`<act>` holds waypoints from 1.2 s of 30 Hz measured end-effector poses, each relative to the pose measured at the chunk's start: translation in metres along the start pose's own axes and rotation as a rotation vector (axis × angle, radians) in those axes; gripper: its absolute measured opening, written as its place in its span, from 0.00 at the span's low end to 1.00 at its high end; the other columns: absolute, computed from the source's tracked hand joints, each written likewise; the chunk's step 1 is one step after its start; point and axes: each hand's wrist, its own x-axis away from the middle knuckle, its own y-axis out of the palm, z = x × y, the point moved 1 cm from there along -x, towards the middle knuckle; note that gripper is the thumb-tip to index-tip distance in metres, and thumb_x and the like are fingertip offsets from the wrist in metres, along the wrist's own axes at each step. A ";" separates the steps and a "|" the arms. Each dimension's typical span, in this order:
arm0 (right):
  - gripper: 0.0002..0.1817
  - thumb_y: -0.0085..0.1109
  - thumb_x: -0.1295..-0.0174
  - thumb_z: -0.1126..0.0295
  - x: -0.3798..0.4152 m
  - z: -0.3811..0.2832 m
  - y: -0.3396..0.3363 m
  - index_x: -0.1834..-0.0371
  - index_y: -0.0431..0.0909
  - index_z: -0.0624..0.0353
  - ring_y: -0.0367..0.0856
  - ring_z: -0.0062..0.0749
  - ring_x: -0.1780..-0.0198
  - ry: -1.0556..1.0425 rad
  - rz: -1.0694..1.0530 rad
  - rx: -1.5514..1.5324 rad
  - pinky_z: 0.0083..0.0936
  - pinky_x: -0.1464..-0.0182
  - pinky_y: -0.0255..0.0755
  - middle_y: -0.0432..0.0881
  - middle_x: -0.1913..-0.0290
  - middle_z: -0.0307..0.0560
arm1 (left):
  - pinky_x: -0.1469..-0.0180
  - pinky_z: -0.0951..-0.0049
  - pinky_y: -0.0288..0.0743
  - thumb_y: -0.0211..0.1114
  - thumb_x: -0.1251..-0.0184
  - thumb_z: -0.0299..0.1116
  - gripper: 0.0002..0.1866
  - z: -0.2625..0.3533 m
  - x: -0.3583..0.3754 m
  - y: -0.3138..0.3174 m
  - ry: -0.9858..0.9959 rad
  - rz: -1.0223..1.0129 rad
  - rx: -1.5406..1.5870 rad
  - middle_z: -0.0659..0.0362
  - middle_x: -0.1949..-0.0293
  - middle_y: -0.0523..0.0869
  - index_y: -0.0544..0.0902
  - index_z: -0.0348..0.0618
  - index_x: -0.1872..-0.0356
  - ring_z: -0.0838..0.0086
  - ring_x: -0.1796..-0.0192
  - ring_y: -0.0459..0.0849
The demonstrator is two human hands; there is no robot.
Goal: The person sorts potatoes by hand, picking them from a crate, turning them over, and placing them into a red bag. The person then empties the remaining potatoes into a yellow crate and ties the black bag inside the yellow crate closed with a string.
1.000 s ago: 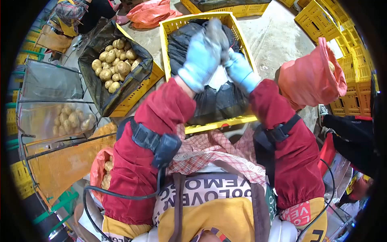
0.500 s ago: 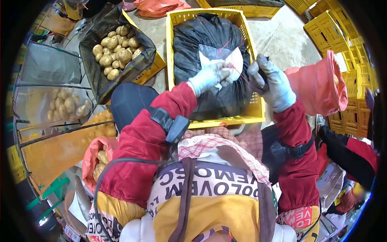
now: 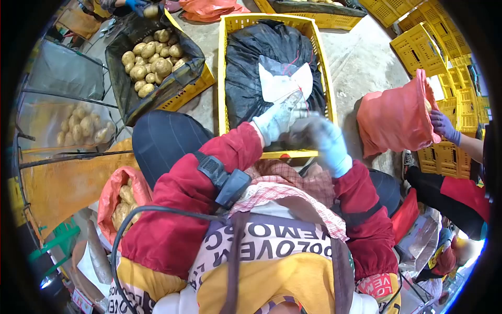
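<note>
A black bag (image 3: 246, 65), its top gathered, fills the yellow crate (image 3: 223, 78) in front of me. On top lies a white sheet (image 3: 282, 83), with thin red string (image 3: 289, 67) running across the bag. My gloved left hand (image 3: 277, 118) is at the sheet's near edge, fingers pinched together where the string passes. Close beside it, over the crate's near end, my gloved right hand (image 3: 321, 141) is smeared by motion. Its fingers cannot be made out.
At the left, a black-lined crate (image 3: 196, 97) holds potatoes (image 3: 151, 60). Another person's purple-gloved hand (image 3: 444, 125) touches a pink sack (image 3: 389, 120) at the right. A blue-gloved hand (image 3: 137, 6) shows at the upper left. Yellow crates (image 3: 418, 49) are stacked at the far right.
My right hand has come down and left, from the crate's right side to beside my left hand. My left hand has dropped slightly toward me. Another person's purple glove has reached the pink sack.
</note>
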 end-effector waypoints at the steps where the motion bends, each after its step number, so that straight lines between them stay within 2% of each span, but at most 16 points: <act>1: 0.25 0.43 0.30 0.50 0.000 0.005 0.007 0.57 0.78 0.64 0.80 0.27 0.64 -0.035 -0.114 0.142 0.24 0.56 0.74 0.83 0.64 0.47 | 0.65 0.74 0.73 0.54 0.30 0.51 0.18 -0.001 -0.001 0.003 0.089 -0.049 0.105 0.64 0.73 0.76 0.77 0.49 0.53 0.74 0.73 0.72; 3: 0.25 0.43 0.30 0.50 -0.003 -0.005 0.003 0.56 0.78 0.64 0.79 0.26 0.64 0.119 -0.192 -0.098 0.23 0.58 0.74 0.83 0.63 0.46 | 0.65 0.75 0.72 0.54 0.29 0.44 0.14 0.001 -0.008 -0.003 0.135 0.319 -0.280 0.64 0.74 0.76 0.80 0.45 0.58 0.73 0.73 0.73; 5: 0.32 0.45 0.33 0.43 -0.003 -0.004 -0.012 0.55 0.76 0.68 0.80 0.28 0.60 0.290 -0.192 -0.367 0.27 0.57 0.76 0.81 0.64 0.46 | 0.65 0.75 0.72 0.53 0.28 0.39 0.11 0.001 -0.015 -0.011 0.278 0.206 -0.462 0.65 0.76 0.75 0.80 0.46 0.56 0.75 0.73 0.72; 8: 0.36 0.48 0.37 0.38 -0.040 0.043 -0.051 0.54 0.77 0.68 0.81 0.27 0.64 0.491 0.177 -0.089 0.25 0.60 0.76 0.81 0.65 0.44 | 0.61 0.75 0.73 0.54 0.31 0.32 0.11 -0.019 -0.052 -0.044 0.769 0.113 -1.060 0.61 0.73 0.80 0.79 0.43 0.53 0.72 0.68 0.77; 11: 0.41 0.52 0.44 0.32 -0.081 0.047 -0.051 0.55 0.78 0.68 0.82 0.37 0.63 0.709 0.193 0.717 0.30 0.57 0.75 0.82 0.65 0.51 | 0.53 0.71 0.73 0.55 0.37 0.27 0.15 -0.014 -0.019 -0.019 0.505 0.265 -1.161 0.55 0.62 0.84 0.77 0.39 0.49 0.63 0.56 0.81; 12: 0.40 0.49 0.44 0.33 -0.091 0.055 -0.037 0.55 0.79 0.66 0.80 0.44 0.54 0.654 0.165 0.869 0.34 0.51 0.72 0.81 0.59 0.57 | 0.50 0.66 0.72 0.56 0.41 0.26 0.16 -0.017 -0.018 -0.020 0.858 0.345 -1.374 0.50 0.58 0.84 0.77 0.37 0.50 0.56 0.51 0.80; 13: 0.39 0.47 0.43 0.34 -0.101 0.064 -0.028 0.55 0.80 0.64 0.77 0.51 0.45 0.595 0.139 1.017 0.38 0.44 0.69 0.80 0.52 0.64 | 0.53 0.62 0.74 0.56 0.40 0.28 0.15 -0.007 0.004 -0.002 0.694 0.390 -1.380 0.49 0.61 0.84 0.78 0.38 0.52 0.55 0.55 0.82; 17: 0.22 0.52 0.40 0.50 -0.140 0.077 -0.034 0.56 0.82 0.56 0.81 0.50 0.52 0.659 0.347 1.178 0.37 0.49 0.74 0.82 0.55 0.58 | 0.54 0.61 0.74 0.55 0.37 0.33 0.15 0.000 0.001 -0.012 0.387 0.328 -1.465 0.48 0.58 0.83 0.79 0.42 0.51 0.54 0.57 0.82; 19: 0.16 0.53 0.38 0.59 -0.133 0.077 -0.054 0.58 0.82 0.60 0.83 0.45 0.57 0.476 0.446 0.831 0.34 0.53 0.75 0.84 0.59 0.57 | 0.58 0.61 0.75 0.55 0.36 0.31 0.13 0.002 0.003 -0.013 0.329 0.304 -1.313 0.49 0.61 0.84 0.80 0.40 0.53 0.54 0.61 0.82; 20: 0.11 0.54 0.36 0.68 -0.130 0.074 -0.061 0.59 0.79 0.65 0.80 0.27 0.68 0.417 0.450 0.455 0.22 0.64 0.73 0.83 0.67 0.46 | 0.58 0.62 0.75 0.55 0.35 0.32 0.13 -0.001 -0.002 -0.020 0.435 0.269 -1.348 0.49 0.62 0.84 0.80 0.42 0.52 0.55 0.61 0.82; 21: 0.11 0.54 0.35 0.66 -0.133 0.043 -0.039 0.59 0.79 0.64 0.73 0.23 0.75 0.421 0.671 -0.189 0.20 0.70 0.67 0.78 0.76 0.40 | 0.58 0.62 0.75 0.54 0.34 0.32 0.13 -0.003 -0.005 -0.025 0.542 0.235 -1.381 0.49 0.62 0.84 0.80 0.43 0.52 0.55 0.61 0.82; 23: 0.12 0.56 0.35 0.63 -0.138 0.040 -0.045 0.59 0.78 0.61 0.64 0.18 0.81 0.309 0.525 -1.022 0.17 0.76 0.60 0.68 0.84 0.33 | 0.57 0.63 0.75 0.53 0.33 0.33 0.13 -0.003 -0.009 -0.028 0.565 0.243 -1.417 0.50 0.61 0.84 0.80 0.44 0.51 0.57 0.60 0.83; 27: 0.13 0.58 0.36 0.62 -0.087 -0.043 0.004 0.60 0.78 0.63 0.55 0.15 0.86 0.418 0.361 -0.511 0.17 0.81 0.50 0.59 0.88 0.29 | 0.51 0.63 0.75 0.54 0.33 0.40 0.14 0.009 0.003 -0.021 0.431 0.328 -1.416 0.50 0.57 0.84 0.82 0.46 0.54 0.58 0.53 0.82; 31: 0.19 0.56 0.35 0.53 -0.069 -0.041 -0.029 0.59 0.78 0.60 0.61 0.21 0.86 0.394 0.267 -0.494 0.21 0.80 0.58 0.67 0.87 0.31 | 0.50 0.66 0.73 0.52 0.31 0.39 0.15 0.003 0.014 -0.016 0.415 -0.036 -1.446 0.51 0.55 0.84 0.80 0.47 0.50 0.61 0.53 0.82; 35: 0.22 0.55 0.36 0.51 -0.107 -0.006 -0.105 0.49 0.75 0.56 0.73 0.31 0.54 0.147 0.745 -0.619 0.32 0.47 0.67 0.77 0.58 0.44 | 0.53 0.70 0.74 0.55 0.34 0.33 0.12 0.014 0.029 0.009 0.458 -0.197 -1.124 0.51 0.60 0.84 0.80 0.37 0.57 0.65 0.58 0.83; 36: 0.27 0.55 0.37 0.50 -0.102 0.015 -0.134 0.42 0.71 0.58 0.71 0.33 0.46 0.161 0.828 -0.518 0.32 0.40 0.64 0.75 0.48 0.47 | 0.56 0.72 0.74 0.56 0.34 0.32 0.10 0.033 0.028 0.011 0.896 -0.122 -1.495 0.53 0.62 0.84 0.80 0.37 0.58 0.69 0.62 0.81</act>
